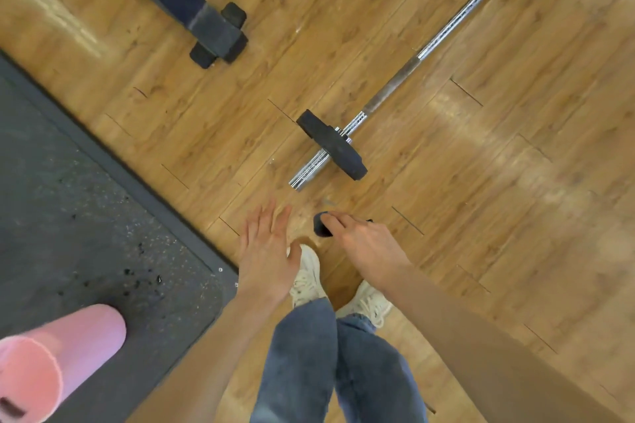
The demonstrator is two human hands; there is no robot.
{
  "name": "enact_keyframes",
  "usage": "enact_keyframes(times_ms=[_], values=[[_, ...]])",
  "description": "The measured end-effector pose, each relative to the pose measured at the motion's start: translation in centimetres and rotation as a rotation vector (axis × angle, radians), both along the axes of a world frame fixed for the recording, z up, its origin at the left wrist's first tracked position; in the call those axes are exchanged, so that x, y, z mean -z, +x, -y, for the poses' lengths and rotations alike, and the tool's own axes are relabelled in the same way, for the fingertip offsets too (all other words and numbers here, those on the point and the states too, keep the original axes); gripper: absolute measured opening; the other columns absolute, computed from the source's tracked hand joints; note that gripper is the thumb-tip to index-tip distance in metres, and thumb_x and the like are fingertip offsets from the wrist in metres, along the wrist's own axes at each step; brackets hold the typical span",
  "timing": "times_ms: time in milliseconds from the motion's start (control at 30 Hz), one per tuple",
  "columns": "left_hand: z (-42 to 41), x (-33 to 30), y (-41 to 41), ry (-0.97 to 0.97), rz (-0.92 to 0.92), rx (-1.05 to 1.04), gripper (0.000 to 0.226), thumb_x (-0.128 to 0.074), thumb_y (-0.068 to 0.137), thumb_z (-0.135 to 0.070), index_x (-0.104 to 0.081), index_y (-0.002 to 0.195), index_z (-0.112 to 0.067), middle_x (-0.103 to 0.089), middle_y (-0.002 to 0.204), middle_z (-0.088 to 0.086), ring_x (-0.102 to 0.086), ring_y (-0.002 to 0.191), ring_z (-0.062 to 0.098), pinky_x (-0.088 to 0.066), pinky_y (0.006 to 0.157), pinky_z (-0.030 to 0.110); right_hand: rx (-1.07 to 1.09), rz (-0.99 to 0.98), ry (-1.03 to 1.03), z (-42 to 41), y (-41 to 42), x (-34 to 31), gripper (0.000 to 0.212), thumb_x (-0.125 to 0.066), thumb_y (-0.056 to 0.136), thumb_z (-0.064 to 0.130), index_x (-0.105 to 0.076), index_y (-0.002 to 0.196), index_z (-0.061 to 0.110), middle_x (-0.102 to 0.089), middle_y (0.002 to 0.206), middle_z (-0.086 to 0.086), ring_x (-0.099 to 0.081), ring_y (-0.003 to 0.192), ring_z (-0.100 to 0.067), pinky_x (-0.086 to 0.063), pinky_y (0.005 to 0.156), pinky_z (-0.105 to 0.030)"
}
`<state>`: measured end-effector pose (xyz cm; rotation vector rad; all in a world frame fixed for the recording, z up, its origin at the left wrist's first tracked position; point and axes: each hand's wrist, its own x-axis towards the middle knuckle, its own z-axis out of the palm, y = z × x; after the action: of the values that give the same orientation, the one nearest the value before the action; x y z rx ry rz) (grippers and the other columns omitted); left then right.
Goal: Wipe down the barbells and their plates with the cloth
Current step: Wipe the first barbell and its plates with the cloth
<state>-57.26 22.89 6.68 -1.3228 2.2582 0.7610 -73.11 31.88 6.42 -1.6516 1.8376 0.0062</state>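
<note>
At the far left we see a pink rolled mat (pixel 51 359) lying on a dark speckled rubber floor mat (pixel 86 216), which meets the wooden floor (pixel 481 182) along a diagonal edge. Up the frame, a black equipment foot (pixel 214 33) rests on the wood. Nearer the middle, our left hand (pixel 266 251) hovers with fingers straight and spread, holding nothing. Below it stand our white sneakers (pixel 307 276) and blue jeans (pixel 336 364). Just right, our right hand (pixel 364 244) grips a small dark cloth (pixel 321 225), bunched in the curled fingers. Beyond both hands, apart from them, the barbell (pixel 395 79) lies on the floor, running diagonally up to the right, with one black plate (pixel 331 144) on its near sleeve.
</note>
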Motion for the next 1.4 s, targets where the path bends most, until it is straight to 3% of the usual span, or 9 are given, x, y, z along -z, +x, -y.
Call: enact_keyframes(times_ms=[200,333,467,567,767,933,1067,1267,1400], values=[[0.6,2.7,1.1,0.037,-0.013,-0.057,0.057,-0.030,0.107,-0.040,-0.015,0.161,-0.029,0.004,0.169,0.003,0.007,0.156,0.023,0.003,0.126,0.041,0.057,0.011,-0.041,1.6,0.8,1.8,0.064,-0.073,0.075,-0.010,-0.053,0.133,0.010,-0.064,0.125,-0.003,-0.068,0.094,-0.020,-0.036,0.058,-0.027],[0.9,6.1,2.2,0.012,-0.076,-0.063,0.075,-0.003,0.092,-0.058,-0.022,0.159,-0.032,0.002,0.169,0.004,-0.001,0.156,0.025,-0.003,0.126,0.045,0.031,-0.045,-0.047,2.2,0.7,4.8,0.063,-0.064,0.083,-0.010,-0.047,0.141,0.011,-0.062,0.128,-0.004,-0.068,0.097,-0.024,-0.034,0.063,-0.029],[0.6,10.1,2.6,0.033,-0.047,-0.105,0.057,-0.025,0.105,-0.046,-0.010,0.159,-0.034,0.015,0.167,0.001,0.006,0.156,0.025,-0.003,0.126,0.047,0.106,-0.099,-0.133,2.3,0.8,9.4,0.074,-0.094,0.029,-0.010,-0.071,0.096,0.009,-0.066,0.067,0.000,-0.057,0.040,-0.018,-0.018,0.042,-0.019],[0.1,13.3,2.5,0.025,-0.045,-0.158,0.059,-0.033,0.107,-0.040,-0.009,0.160,-0.034,0.014,0.167,0.002,0.011,0.155,0.024,0.004,0.126,0.043,0.176,-0.084,-0.159,2.3,0.8,12.7,0.065,-0.096,0.039,-0.006,-0.067,0.094,0.012,-0.059,0.057,0.003,-0.052,0.034,-0.017,-0.010,0.039,-0.017],[-1.2,20.1,3.0,-0.021,-0.117,-0.159,0.056,-0.040,0.106,-0.036,-0.019,0.158,-0.033,0.001,0.168,0.007,-0.003,0.155,0.030,-0.007,0.126,0.050,0.440,0.123,-0.226,1.4,1.3,19.0,0.025,-0.067,0.097,0.019,-0.064,0.121,0.012,-0.066,0.064,-0.007,-0.061,0.052,-0.032,-0.042,0.047,-0.034],[-1.2,25.1,4.2,-0.097,-0.156,-0.100,0.059,-0.027,0.104,-0.046,-0.013,0.160,-0.033,-0.007,0.169,0.010,-0.010,0.155,0.031,-0.018,0.123,0.052,0.834,0.301,-0.288,1.2,2.1,22.1,0.019,-0.062,0.096,0.036,-0.067,0.113,0.029,-0.068,0.073,0.011,-0.065,0.066,-0.011,-0.056,0.063,-0.045],[-0.7,28.3,4.3,-0.114,-0.277,-0.131,0.062,-0.029,0.105,-0.045,-0.004,0.160,-0.038,0.005,0.170,0.001,0.003,0.156,0.021,-0.012,0.125,0.050,1.098,0.466,-0.467,1.2,3.2,24.8,0.020,-0.072,0.092,0.030,-0.063,0.098,0.047,-0.069,0.087,0.024,-0.066,0.083,0.000,-0.058,0.070,-0.034],[0.1,31.2,3.0,-0.157,-0.461,-0.254,0.062,-0.025,0.105,-0.050,0.001,0.160,-0.040,0.008,0.168,-0.015,0.005,0.155,0.008,-0.014,0.124,0.055,0.864,0.292,-0.972,3.2,3.6,30.2,0.020,-0.070,0.089,0.020,-0.064,0.106,0.012,-0.064,0.109,-0.009,-0.060,0.105,-0.009,-0.053,0.079,-0.027],[0.4,32.5,2.5,-0.254,-0.621,-0.317,0.061,-0.029,0.105,-0.040,-0.002,0.161,-0.038,-0.004,0.167,-0.020,-0.006,0.155,0.007,-0.015,0.125,0.044,0.725,0.317,-1.019,4.7,4.7,35.4,0.022,-0.071,0.083,0.015,-0.061,0.102,0.017,-0.056,0.119,-0.006,-0.057,0.110,-0.016,-0.047,0.098,-0.027]])
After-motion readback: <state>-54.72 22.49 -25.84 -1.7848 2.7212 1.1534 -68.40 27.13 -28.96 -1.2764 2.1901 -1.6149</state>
